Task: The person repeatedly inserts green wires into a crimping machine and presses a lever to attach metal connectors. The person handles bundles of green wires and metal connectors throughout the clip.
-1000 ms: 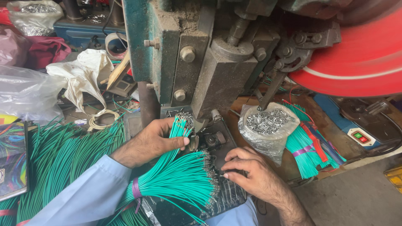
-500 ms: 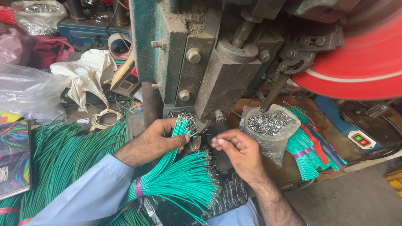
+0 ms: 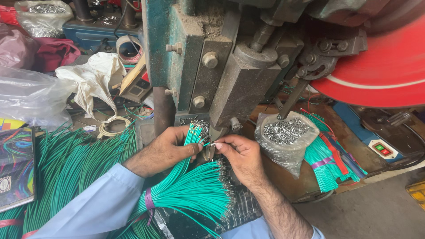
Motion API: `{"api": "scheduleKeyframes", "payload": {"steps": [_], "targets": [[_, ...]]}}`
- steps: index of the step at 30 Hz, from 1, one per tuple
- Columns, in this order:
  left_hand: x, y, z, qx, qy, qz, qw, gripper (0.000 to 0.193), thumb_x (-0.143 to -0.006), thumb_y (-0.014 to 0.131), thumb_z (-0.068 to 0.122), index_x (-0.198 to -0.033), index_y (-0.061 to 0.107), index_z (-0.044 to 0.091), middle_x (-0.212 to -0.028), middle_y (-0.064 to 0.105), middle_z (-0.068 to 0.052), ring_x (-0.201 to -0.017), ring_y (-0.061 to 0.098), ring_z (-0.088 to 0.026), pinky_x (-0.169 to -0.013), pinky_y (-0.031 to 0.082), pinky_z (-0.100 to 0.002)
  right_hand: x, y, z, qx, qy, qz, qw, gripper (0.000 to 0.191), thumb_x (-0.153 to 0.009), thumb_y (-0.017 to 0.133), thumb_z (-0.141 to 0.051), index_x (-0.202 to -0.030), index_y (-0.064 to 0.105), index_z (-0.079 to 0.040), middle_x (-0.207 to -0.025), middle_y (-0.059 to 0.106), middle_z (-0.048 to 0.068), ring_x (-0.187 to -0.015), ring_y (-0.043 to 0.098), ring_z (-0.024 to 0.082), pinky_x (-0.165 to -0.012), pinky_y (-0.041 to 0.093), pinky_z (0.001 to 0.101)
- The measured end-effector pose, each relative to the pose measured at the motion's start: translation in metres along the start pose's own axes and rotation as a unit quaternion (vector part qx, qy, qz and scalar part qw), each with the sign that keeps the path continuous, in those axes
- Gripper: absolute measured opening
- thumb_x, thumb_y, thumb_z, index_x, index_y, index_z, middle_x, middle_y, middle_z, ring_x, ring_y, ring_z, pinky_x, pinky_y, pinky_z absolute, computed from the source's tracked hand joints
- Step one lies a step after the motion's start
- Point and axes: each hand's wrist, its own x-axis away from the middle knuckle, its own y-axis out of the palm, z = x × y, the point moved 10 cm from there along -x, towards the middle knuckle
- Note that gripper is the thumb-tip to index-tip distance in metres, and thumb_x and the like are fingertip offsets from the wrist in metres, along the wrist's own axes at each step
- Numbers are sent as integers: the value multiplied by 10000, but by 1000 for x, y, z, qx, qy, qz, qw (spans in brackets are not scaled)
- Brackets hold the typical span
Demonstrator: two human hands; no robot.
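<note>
A: Press [image 3: 230,66] is filling the upper middle of the view, green-grey cast body with bolts, red flywheel [image 3: 380,66] sitting at its right side.

B: Bench status?

A: Loose green wires [image 3: 75,172] are lying fanned out over the left side. Clear plastic bag [image 3: 26,95] is sitting behind them, white bag [image 3: 95,77] next to that. Right of the press, a clear bag of small metal terminals [image 3: 285,137] is standing open, with a tied bundle of green and red wires [image 3: 325,161] lying just beside it. Switch box [image 3: 380,148] with a green and a red button is sitting further right.

B: Hands?

A: Left hand [image 3: 166,148] is gripping a bunch of green wires [image 3: 192,141], fingers curled around it, thumb pressing across the front. Upper wire ends are pointing up toward the press die area. Lower down, a purple-banded wire bundle [image 3: 190,194] is fanning out below both hands, metal tips facing right.

B: And the right one?

A: Right hand [image 3: 239,155] is pinching one single wire [image 3: 209,144] between thumb and fingertips, just under the press tooling. Its tip is nearly touching the left thumb. Remaining fingers are tucked in. Both sleeves are light blue.
</note>
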Motion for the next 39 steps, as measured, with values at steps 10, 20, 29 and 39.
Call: {"api": "scheduleKeyframes", "payload": {"steps": [10,20,29,39], "targets": [[-2,2,-3,10,2,-10,1000,157,-957,660,160,-1037,705,33,-795,660,31,-732,589,-50,-684,522,-242,1,1,4,29,-2,8,1000,145,-958,695,-41,-1076,733,34,-965,777,91,-883,715,109,-820,599,262],[0,4,0,4,2,-14,1000,161,-965,652,152,-1045,708,25,-809,664,32,-744,584,-52,-690,522,-249,0,2,5,7,5,2,1000,139,-957,689,-32,-1075,727,32,-975,775,90,-892,721,109,-833,607,267],[0,5,1,-2,7,-15,1000,159,-967,644,134,-1069,704,27,-835,674,22,-768,595,-59,-715,532,-254,4,5,1,6,-3,-13,1000,156,-967,676,-27,-1110,715,20,-1026,769,84,-959,717,108,-880,598,265],[1,6,2,-34,28,-17,999,176,-963,641,120,-1099,697,23,-901,698,32,-846,609,-44,-774,542,-250,8,7,1,-8,-12,-20,1000,169,-976,670,-15,-1140,700,16,-1061,753,76,-988,702,105,-894,584,258]]}}
